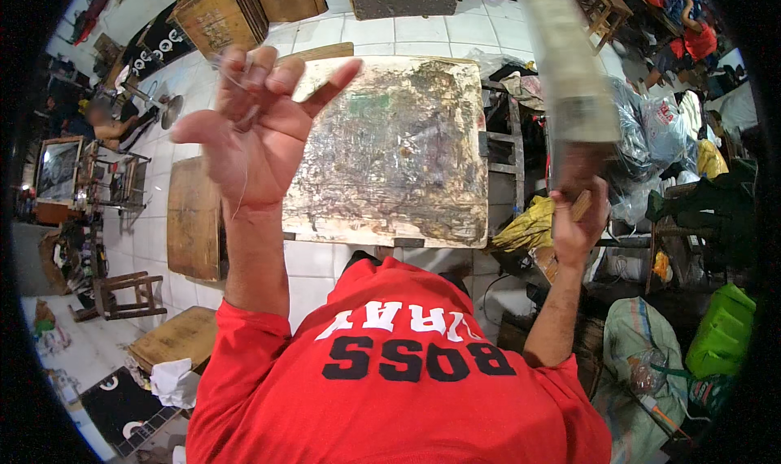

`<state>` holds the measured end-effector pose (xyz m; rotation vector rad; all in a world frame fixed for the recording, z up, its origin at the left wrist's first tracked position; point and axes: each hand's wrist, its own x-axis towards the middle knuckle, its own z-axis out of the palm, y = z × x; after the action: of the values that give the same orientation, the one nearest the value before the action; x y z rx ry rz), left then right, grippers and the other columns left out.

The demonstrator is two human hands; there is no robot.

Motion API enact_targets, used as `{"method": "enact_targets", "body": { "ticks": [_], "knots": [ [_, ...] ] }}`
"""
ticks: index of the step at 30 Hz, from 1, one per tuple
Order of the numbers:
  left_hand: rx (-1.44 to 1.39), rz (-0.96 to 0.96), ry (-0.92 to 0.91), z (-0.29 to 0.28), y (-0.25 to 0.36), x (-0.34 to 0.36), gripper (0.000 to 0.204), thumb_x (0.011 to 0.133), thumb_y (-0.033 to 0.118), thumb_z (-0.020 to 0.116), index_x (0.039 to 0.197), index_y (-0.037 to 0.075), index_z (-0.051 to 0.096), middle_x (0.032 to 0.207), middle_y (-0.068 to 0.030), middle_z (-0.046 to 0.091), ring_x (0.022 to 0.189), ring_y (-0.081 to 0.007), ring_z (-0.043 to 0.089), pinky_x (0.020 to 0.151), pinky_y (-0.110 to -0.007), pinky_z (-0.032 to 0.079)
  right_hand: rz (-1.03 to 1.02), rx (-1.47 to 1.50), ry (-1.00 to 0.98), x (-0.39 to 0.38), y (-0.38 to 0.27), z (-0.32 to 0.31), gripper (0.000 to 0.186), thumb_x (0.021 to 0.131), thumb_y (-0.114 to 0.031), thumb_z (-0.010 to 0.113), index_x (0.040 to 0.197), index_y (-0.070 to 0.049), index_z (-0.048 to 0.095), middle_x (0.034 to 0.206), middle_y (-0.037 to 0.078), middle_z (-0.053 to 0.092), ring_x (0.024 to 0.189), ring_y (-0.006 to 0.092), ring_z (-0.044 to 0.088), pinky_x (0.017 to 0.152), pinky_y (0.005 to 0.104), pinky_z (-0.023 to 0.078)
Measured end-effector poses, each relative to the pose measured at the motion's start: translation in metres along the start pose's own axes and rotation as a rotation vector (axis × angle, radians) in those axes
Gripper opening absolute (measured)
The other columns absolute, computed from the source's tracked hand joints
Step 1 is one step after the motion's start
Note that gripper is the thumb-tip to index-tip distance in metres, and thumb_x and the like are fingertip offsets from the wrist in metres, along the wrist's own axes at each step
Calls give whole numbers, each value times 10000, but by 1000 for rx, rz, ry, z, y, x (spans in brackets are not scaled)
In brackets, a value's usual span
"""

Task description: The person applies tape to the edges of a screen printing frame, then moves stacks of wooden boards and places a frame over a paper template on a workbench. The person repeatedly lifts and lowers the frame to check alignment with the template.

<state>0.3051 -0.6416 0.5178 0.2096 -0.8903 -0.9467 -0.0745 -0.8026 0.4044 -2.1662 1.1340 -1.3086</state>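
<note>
Beside one board, the right hand grips one tool.

White tiled floor spreads below the left grip; a wooden stool stands to its left, with a pale wall farther off beyond.

Free air over the stained board between left grip and blurred pale tool, plastic bags farther right.
</note>
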Motion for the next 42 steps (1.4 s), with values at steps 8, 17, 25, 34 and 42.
{"method": "enact_targets", "body": {
  "ticks": [8,17,25,34,42],
  "knots": [
    [44,-185,287,-77,-33,-62,733,699,661,765,1184,148,567,1041,32,550,1063,-180,547,1056,-591,446,-157,-12,-213,-28,-47,91,444,655,-248,876,1021,-81,687,1000,100,652,972,329,596,872,434,449],
    [341,-244,536,-117,-39,-87,765,735,637,777,1216,90,544,1079,4,452,1037,-182,443,1016,-353,390,237,63,68,-72,71,94,342,880,-181,695,1169,-14,625,1125,159,631,1123,354,565,1008,451,424],
    [384,-350,498,-97,-23,-74,766,662,577,875,1145,108,508,1017,-2,437,981,-161,470,928,-320,467,620,-635,-156,-127,259,36,404,993,-301,595,1231,23,632,1311,266,586,1297,439,485,1149,603,275],
    [221,-485,434,-116,-27,-69,629,684,450,918,1029,114,513,940,12,507,824,-93,524,630,-198,485,1130,631,296,-189,103,-7,305,1049,-241,543,1156,23,652,1049,80,701,977,191,663,842,352,523],
    [213,-622,308,-115,-14,-54,525,766,386,838,1060,95,515,927,-14,513,856,-165,546,721,-281,535,1252,1039,248,-170,38,251,391,1044,-314,516,1343,-65,552,1323,57,591,1168,232,582,987,398,481]
  ]
}}
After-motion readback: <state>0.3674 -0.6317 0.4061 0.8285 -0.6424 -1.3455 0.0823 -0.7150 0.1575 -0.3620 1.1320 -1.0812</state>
